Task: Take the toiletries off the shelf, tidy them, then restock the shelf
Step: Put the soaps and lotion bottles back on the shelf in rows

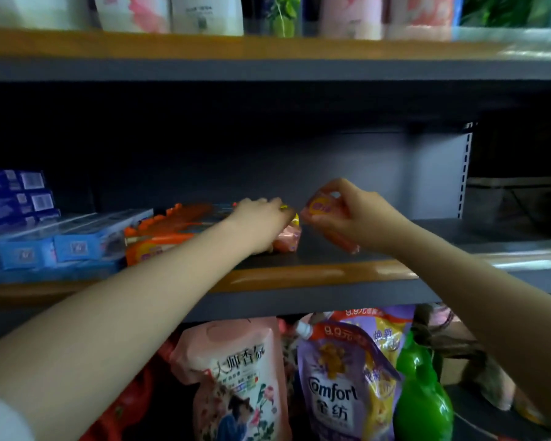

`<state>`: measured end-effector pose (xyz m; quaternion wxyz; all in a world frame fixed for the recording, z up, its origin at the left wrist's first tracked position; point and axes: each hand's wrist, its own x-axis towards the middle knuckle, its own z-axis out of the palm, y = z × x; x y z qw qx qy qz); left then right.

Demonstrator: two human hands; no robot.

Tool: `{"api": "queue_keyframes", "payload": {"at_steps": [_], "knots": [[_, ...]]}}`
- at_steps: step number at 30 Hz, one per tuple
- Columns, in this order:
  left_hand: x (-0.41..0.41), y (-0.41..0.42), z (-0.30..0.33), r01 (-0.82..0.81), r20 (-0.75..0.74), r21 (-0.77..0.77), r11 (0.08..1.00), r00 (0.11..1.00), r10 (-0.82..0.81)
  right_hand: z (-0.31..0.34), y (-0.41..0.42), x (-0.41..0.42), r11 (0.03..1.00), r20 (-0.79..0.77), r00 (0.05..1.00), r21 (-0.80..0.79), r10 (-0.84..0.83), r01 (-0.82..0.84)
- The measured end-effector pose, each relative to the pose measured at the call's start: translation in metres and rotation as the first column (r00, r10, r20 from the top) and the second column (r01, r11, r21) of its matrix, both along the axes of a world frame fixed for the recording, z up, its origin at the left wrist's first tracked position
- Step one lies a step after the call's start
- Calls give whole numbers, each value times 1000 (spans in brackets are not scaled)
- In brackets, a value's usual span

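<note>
Grey shelf [395, 246]: left hand [261, 218] grips a pink packet [288, 238]; right hand [357, 214] pinches another packet [322, 206].

Person, head-camera view, two arms visible. Left arm [134, 316]: bare from the wrist to above the elbow; at the lower left corner, the edge of a white short sleeve [0, 418], plain, no print or trim discernible. Left hand [261, 218]: bare, no glove, ring or bracelet seen; fingers blurred, detail not legible. Right arm [477, 291]: bare along its whole visible length, with the frame edge cutting it off before any sleeve appears. Right hand [353, 211]: bare, no glove, watch or band at the wrist; nails too blurred to describe.
</note>
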<state>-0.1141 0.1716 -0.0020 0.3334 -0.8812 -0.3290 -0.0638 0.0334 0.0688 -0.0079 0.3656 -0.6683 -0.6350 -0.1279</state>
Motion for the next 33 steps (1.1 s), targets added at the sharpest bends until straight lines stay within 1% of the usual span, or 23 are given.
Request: {"api": "queue_keyframes", "payload": {"at_steps": [2, 4, 6, 8, 10, 11, 13, 14, 15, 16, 17, 18, 20, 21, 22, 24, 26, 28, 31, 33], "knots": [[2, 2, 1, -41, -18, -1, 999, 999, 41, 5, 13, 2, 998, 23, 999, -67, 22, -20], [2, 6, 3, -53, -28, -5, 999, 998, 53, 10, 23, 3, 990, 39, 997, -130, 66, -60], [0, 10, 11, -59, -38, -14, 998, 998, 58, 12, 31, 2, 977, 86, 992, -199, 96, -78], [-6, 14, 21, -61, -66, -62, 996, 996, 56, 10, 36, 0, 965, 169, 979, -254, 115, -70], [-15, 19, 27, -59, -73, -160, 985, 996, 48, 7, 41, -1, 953, 196, 969, -290, 150, -89], [-21, 21, 29, -46, -53, -210, 977, 998, 36, 6, 43, -2, 948, 187, 968, -298, 170, -109], [-32, 19, 30, 16, 52, -267, 964, 999, -3, 4, 45, -4, 943, 166, 963, -296, 210, -155], [-37, 14, 30, 49, 111, -257, 965, 994, -20, 3, 47, -7, 940, 166, 959, -292, 231, -176], [-41, 8, 28, 79, 162, -180, 980, 985, -50, 3, 49, -10, 937, 170, 953, -290, 249, -193], [-45, 0, 24, 113, 218, -42, 993, 971, -101, 3, 52, -14, 934, 177, 948, -292, 265, -207], [-49, -8, 17, 181, 297, 105, 978, 933, -204, 3, 54, -18, 929, 190, 941, -299, 281, -217], [-54, -17, 9, 258, 388, 196, 946, 866, -316, 2, 57, -23, 925, 211, 932, -306, 295, -224], [-65, -34, -4, 408, 507, 261, 875, 713, -484, 0, 62, -32, 922, 239, 917, -299, 321, -245], [-69, -39, -9, 449, 513, 294, 843, 670, -536, 0, 64, -34, 921, 230, 915, -291, 330, -259], [-73, -42, -14, 465, 496, 327, 823, 656, -568, 0, 65, -36, 919, 210, 919, -289, 334, -268], [-78, -46, -26, 473, 437, 385, 792, 663, -608, -1, 65, -37, 923, 188, 932, -295, 310, -247], [-77, -54, -39, 500, 366, 392, 772, 685, -630, -1, 62, -34, 936, 193, 946, -293, 259, -196], [-76, -62, -51, 558, 325, 353, 751, 679, -658, 1, 54, -31, 955, 200, 957, -252, 210, -156], [-76, -68, -63, 616, 323, 267, 741, 667, -671, 2, 29, -27, 989, 228, 965, -102, 128, -108], [-76, -73, -81, 655, 345, 198, 729, 650, -677, -6, 1, -25, 996, 201, 976, 8, 86, -90]]}}
